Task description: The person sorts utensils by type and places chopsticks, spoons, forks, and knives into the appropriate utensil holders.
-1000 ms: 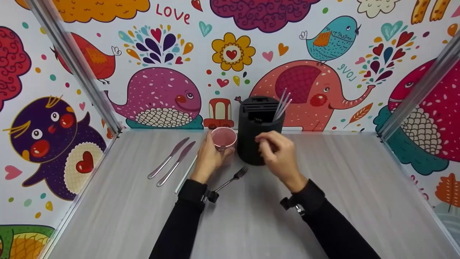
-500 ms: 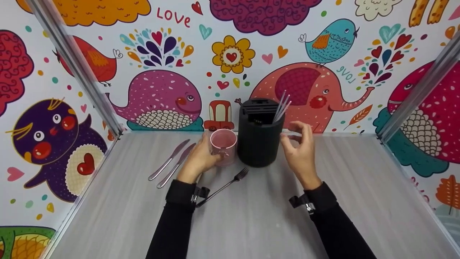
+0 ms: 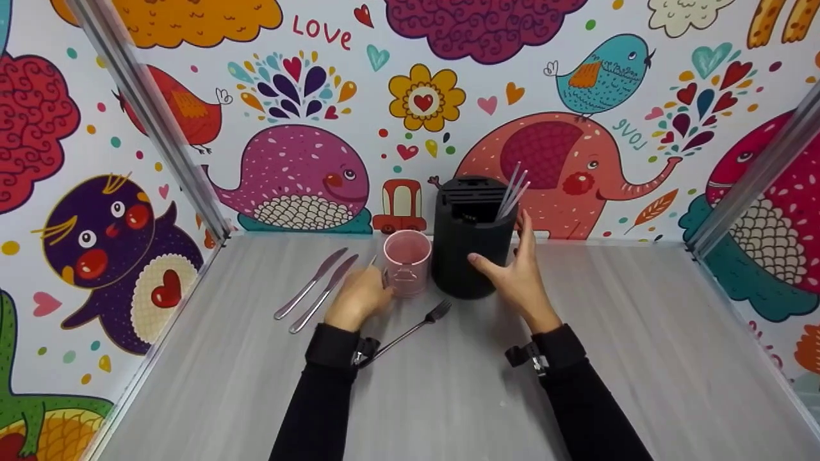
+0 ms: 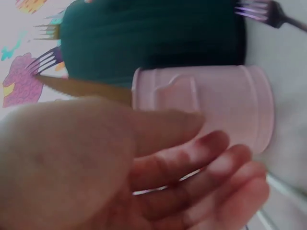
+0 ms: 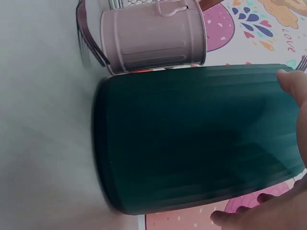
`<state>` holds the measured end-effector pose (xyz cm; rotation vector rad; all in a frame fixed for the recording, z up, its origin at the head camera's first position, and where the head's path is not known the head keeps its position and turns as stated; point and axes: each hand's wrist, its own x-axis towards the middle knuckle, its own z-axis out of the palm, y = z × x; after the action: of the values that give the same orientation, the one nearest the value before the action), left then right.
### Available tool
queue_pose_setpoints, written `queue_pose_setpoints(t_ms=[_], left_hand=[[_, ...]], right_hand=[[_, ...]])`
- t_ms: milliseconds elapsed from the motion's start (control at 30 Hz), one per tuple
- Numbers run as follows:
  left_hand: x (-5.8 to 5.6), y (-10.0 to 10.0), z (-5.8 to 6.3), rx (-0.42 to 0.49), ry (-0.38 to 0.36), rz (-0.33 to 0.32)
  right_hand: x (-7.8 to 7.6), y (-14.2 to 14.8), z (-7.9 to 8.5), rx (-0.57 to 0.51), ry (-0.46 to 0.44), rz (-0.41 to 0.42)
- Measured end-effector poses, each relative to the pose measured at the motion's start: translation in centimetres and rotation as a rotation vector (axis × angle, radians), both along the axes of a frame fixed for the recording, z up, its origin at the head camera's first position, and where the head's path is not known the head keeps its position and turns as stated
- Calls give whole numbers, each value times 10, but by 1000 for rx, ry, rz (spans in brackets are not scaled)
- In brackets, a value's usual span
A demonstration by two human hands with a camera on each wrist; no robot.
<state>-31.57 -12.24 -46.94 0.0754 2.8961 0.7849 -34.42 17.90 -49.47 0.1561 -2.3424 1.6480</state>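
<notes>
A black cutlery holder (image 3: pixel 471 259) stands near the back wall, with several thin pale sticks (image 3: pixel 512 189) rising from its right side. My right hand (image 3: pixel 522 282) is round it, thumb on the front and fingers along the right side. A pink cup (image 3: pixel 407 264) stands upright just left of the holder. Beside that cup, my left hand (image 3: pixel 360 298) has its fingers bent, with a knife (image 4: pixel 86 88) blade rising from behind the thumb in the left wrist view. Its handle is hidden. Fork tines (image 4: pixel 45 60) poke up past the holder there.
Two table knives (image 3: pixel 311 285) lie side by side on the left of the table. A fork (image 3: pixel 410 330) lies in front of the cup, its handle end by my left cuff. A printed wall (image 3: pixel 295 173) bounds the back, with metal posts at both corners.
My left hand has come off the cup and sits lower beside it. My right hand has moved from in front of the holder out to the right, then in round its side.
</notes>
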Motion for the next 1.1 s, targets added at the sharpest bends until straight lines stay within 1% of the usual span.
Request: queue_pose_setpoints(t_ms=[100, 200, 233, 367, 433, 467, 533, 633, 667, 733, 867, 900, 933, 1033, 1100], left_hand=[[1, 8, -6, -13, -36, -84], [3, 14, -14, -18, -84, -144], [-4, 13, -32, -15, -65, -176], [1, 28, -40, -46, -41, -240], [3, 35, -42, -72, -8, -253], [12, 42, -26, -92, -24, -236], [14, 46, -25, -126, -6, -226], [13, 51, -25, -162, -4, -223], [7, 51, -35, -175, 7, -232], [-12, 50, -65, -204, 25, -256], [-47, 50, -122, -231, 78, -290], [-49, 52, -127, -229, 78, -294], [-48, 53, -126, -217, 77, -296], [-42, 55, -119, -193, 68, -297], [-34, 56, -104, -185, 46, -300]], right_hand=[[-6, -1, 2, -10, -17, -1], [-12, -3, -1, -28, -31, 16], [-14, -3, -2, -29, -32, 21], [-21, -2, -9, -37, -22, 33], [-24, -1, -12, -54, -7, 43], [-26, 0, -13, -63, -3, 50], [-29, 1, -15, -67, -9, 63], [-32, 5, -19, -48, -29, 72], [-32, 6, -21, -42, -37, 73], [-30, 7, -21, -38, -70, 82], [-28, 8, -24, -41, -105, 102], [-28, 8, -24, -40, -112, 105], [-29, 9, -27, -33, -106, 102], [-29, 10, -26, -23, -95, 102], [-30, 10, -25, -19, -93, 106]])
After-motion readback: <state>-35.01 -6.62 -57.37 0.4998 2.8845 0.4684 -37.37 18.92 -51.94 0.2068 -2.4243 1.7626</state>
